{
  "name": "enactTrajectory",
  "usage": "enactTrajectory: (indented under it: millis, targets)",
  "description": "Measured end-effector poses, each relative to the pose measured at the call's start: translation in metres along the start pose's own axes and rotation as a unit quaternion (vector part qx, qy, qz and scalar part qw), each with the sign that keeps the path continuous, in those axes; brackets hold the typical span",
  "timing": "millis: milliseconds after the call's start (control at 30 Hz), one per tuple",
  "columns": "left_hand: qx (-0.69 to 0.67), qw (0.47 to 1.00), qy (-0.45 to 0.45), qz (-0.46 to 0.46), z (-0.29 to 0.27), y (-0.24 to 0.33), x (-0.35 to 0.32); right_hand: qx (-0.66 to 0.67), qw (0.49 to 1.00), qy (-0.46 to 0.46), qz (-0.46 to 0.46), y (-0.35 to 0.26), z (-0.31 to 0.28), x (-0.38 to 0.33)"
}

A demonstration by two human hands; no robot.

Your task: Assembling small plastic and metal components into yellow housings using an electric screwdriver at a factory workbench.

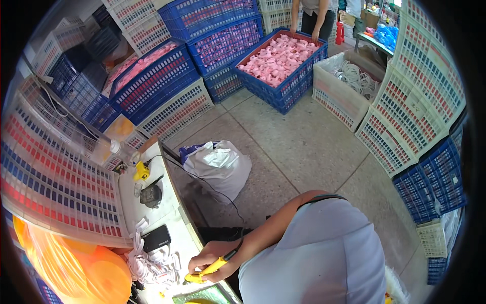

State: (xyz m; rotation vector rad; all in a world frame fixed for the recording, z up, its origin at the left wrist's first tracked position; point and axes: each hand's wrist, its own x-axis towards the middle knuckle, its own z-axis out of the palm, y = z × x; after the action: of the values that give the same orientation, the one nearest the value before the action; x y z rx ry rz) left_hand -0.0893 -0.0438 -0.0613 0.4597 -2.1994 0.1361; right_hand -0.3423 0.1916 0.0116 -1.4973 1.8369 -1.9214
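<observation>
My right hand [210,261] is closed around a yellow soldering iron [217,264] with a black cord end, over the bench at the lower left. The front end of the iron points down toward the white tabletop [174,202]. Just below it lies a shiny green flat piece [205,294], cut off by the lower edge. Beside the hand, a tangle of white cables [149,266] is heaped next to a black phone [156,238]. Whatever the iron touches is too small and bright to make out. My left hand is not in view.
Orange plastic bags [96,271] and a white crate [66,187] border the bench. A yellow tool [142,172] and a dark lump [151,195] lie farther along. A white sack [220,167] stands on the floor. Beyond, a person grips a blue crate [283,99] of pink pieces.
</observation>
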Motion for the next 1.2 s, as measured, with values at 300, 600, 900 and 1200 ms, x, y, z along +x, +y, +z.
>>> enactTrajectory:
  millis: [300, 600, 900, 1200]
  targets:
    - [0.027, 0.999, 0.01, 0.039, -0.011, 0.021, 0.02, 0.014, 1.0, -0.004, -0.009, 0.003, 0.004, 0.003]
    - [0.033, 0.999, 0.005, 0.042, -0.009, 0.022, 0.018, -0.003, 1.0, 0.009, -0.014, 0.004, 0.004, 0.001]
    - [0.04, 0.998, 0.004, 0.047, -0.01, 0.022, 0.018, -0.008, 1.0, 0.007, -0.001, 0.005, 0.006, 0.0]
    - [0.055, 0.998, 0.004, 0.04, -0.018, 0.027, 0.019, -0.001, 1.0, 0.007, -0.003, 0.007, 0.01, 0.002]
